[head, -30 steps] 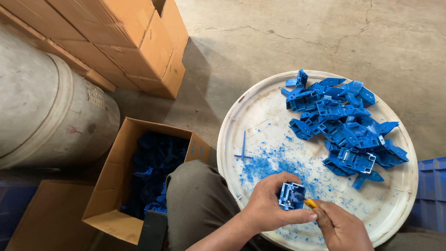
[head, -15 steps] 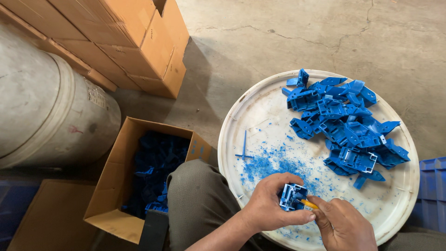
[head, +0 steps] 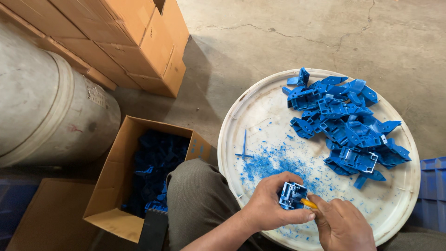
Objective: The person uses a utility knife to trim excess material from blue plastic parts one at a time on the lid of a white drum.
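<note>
Two bare hands work close together at the near edge of a round white tray (head: 260,107), low in the head view. The left hand (head: 272,204) is closed around a small blue plastic part (head: 291,195), fingers curled over its top and thumb running along its underside, so that the part sits pinched between them with its open, ribbed face turned up and to the right. The right hand (head: 341,225) is clenched around a thin tool with a yellow handle (head: 308,203); only a short yellow stretch shows between the knuckles and the part, and its tip meets the part's right edge. Whether that tip is a blade cannot be told, since the fingers hide the rest.

Blue shavings (head: 272,165) lie scattered over the tray just beyond the hands, thickest toward the tray's middle, with a thin blue sprue piece (head: 244,146) lying apart on the left. A heap of like blue plastic parts (head: 346,123) fills the far right of the tray, well apart from the held one.

Left of the tray, beside the person's grey-trousered knee (head: 197,200), an open cardboard box (head: 111,186) holds more blue parts in shadow. Beyond it stand a pale drum (head: 46,107) lying on its side and stacked closed cartons (head: 134,37) on the concrete floor (head: 288,32).
</note>
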